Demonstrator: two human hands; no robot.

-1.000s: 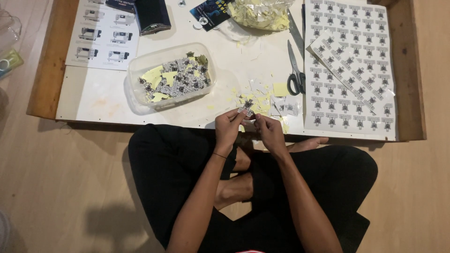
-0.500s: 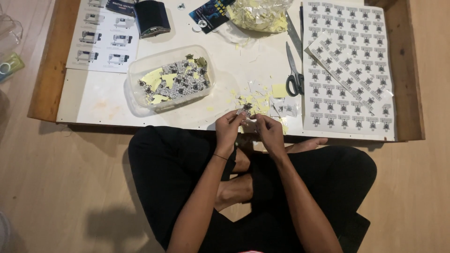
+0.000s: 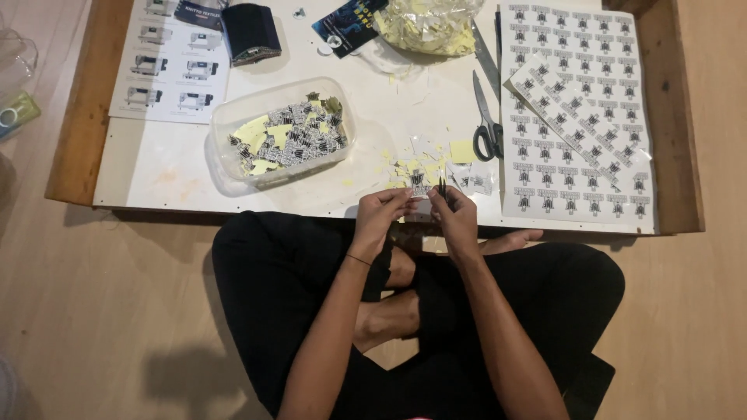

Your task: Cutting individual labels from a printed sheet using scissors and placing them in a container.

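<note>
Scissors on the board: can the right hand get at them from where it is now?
Probably yes. The scissors lie uncovered on the white board, beyond and slightly right of the right hand, with only small paper scraps between. But that hand already holds a thin dark tool, so its grip is not free.

A single head-worn camera is looking steeply down from above the seated person; it is facing the low white board (image 3: pixel 194 167) ahead of the crossed legs; both hands are sitting near frame centre, fairly close; no second view is sharing the scene.
</note>
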